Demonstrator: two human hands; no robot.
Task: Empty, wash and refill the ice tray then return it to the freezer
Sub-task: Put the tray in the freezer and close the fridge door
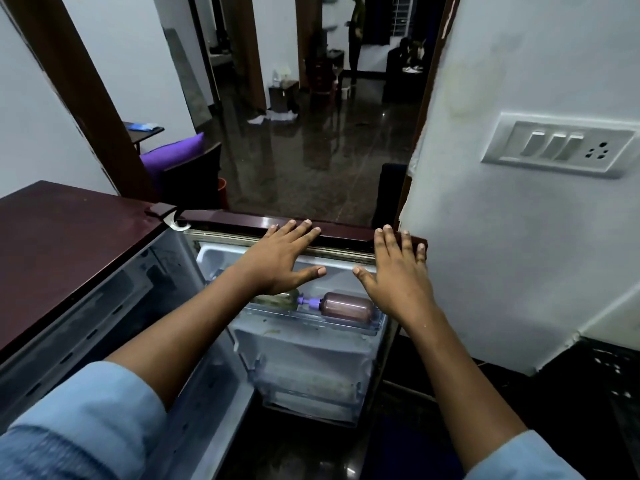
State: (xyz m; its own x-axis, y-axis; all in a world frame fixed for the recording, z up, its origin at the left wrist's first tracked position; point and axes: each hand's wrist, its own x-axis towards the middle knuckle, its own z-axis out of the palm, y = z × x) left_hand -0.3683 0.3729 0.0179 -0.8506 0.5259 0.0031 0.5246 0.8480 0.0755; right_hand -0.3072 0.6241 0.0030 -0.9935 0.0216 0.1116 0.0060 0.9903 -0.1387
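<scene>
Door shelf (311, 323) holds two bottles lying flat. Brown bottle (346, 306) sits right of green bottle (282, 301), purple caps facing, just apart.

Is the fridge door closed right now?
No, the fridge door stands open, with left hand and right hand resting flat on its top edge.

White wall (519, 254) w/ switch panel (557, 145); brown door frame (79, 98); dark glossy floor (311, 161) beyond; purple cushion (173, 154); dim.

Maroon fridge (69, 244) stands at left, its door (346, 235) swung wide open, white inner side facing the camera.
</scene>
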